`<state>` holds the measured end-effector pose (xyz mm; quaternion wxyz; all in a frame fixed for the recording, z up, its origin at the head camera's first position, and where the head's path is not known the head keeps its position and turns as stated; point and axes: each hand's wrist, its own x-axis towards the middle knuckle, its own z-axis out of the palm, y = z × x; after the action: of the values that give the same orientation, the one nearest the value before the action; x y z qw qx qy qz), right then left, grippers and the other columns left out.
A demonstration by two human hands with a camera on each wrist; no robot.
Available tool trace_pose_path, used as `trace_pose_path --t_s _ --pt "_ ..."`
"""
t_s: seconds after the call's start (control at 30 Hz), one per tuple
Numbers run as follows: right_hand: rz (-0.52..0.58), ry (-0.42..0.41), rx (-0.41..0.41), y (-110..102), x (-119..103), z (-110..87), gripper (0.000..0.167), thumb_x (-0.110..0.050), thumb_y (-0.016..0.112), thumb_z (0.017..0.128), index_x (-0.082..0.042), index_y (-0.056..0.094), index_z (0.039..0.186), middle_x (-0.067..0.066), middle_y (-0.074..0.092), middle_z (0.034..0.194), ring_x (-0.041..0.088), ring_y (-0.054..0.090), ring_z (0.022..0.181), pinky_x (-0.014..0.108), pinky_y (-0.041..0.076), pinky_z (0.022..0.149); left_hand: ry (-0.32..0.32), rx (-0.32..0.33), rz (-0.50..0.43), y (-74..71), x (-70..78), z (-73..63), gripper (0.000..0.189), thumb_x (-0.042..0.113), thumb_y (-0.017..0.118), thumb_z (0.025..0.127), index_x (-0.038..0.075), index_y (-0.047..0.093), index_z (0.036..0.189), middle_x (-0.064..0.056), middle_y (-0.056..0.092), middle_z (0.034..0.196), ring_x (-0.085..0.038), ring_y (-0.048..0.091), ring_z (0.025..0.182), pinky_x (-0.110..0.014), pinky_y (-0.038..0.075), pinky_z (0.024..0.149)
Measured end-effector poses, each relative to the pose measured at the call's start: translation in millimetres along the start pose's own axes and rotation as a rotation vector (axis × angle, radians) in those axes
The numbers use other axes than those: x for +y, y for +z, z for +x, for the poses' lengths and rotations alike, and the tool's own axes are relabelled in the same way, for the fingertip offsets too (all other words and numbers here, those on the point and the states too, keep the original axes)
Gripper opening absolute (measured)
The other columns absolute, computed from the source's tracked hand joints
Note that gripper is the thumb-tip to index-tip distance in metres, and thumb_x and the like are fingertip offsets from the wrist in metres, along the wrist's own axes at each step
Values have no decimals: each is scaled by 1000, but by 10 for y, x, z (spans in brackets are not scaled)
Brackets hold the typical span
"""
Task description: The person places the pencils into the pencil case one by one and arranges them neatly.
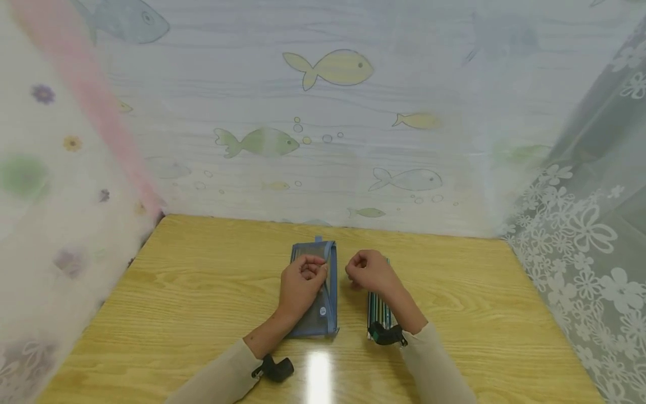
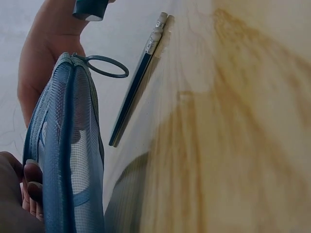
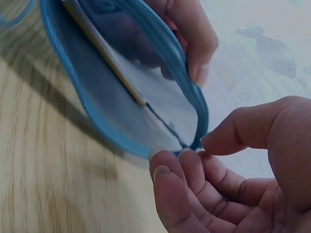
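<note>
A blue mesh zip pouch [image 1: 314, 325] lies on the table with its mouth parted. My left hand [image 1: 301, 283] pinches the rim of its mouth between thumb and fingers; in the right wrist view, a digit of that hand presses on the rim. Inside the pouch, a yellowish pencil [image 3: 109, 58] shows. My right hand [image 1: 372, 272] hovers just right of the pouch with its fingers loosely bent, and nothing shows between them. Under the right forearm lies a row of several pencils [image 1: 379, 306], partly hidden. Two pencil ends with white erasers [image 2: 154, 36] show in the left wrist view.
The wood-patterned table [image 1: 202, 269] stretches to both sides of the pouch. A pale curtain with printed fish [image 1: 343, 67] stands behind it, and lace cloth [image 1: 595, 269] hangs at the right. A ring-shaped loop [image 2: 109, 65] sticks out from the pouch's end.
</note>
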<state>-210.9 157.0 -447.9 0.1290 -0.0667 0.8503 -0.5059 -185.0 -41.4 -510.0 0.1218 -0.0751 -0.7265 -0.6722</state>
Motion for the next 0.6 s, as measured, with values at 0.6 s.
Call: trace_pose_path --t_s 0.6 --pt "-78 61 78 -362 252 -234 13 -10 64 100 2 68 106 15 68 93 27 74 73 41 65 71 10 -4 -3 0 -3 -6 8 7 75 98 7 74 106 -8 71 81 -15 64 56 -25 53 51"
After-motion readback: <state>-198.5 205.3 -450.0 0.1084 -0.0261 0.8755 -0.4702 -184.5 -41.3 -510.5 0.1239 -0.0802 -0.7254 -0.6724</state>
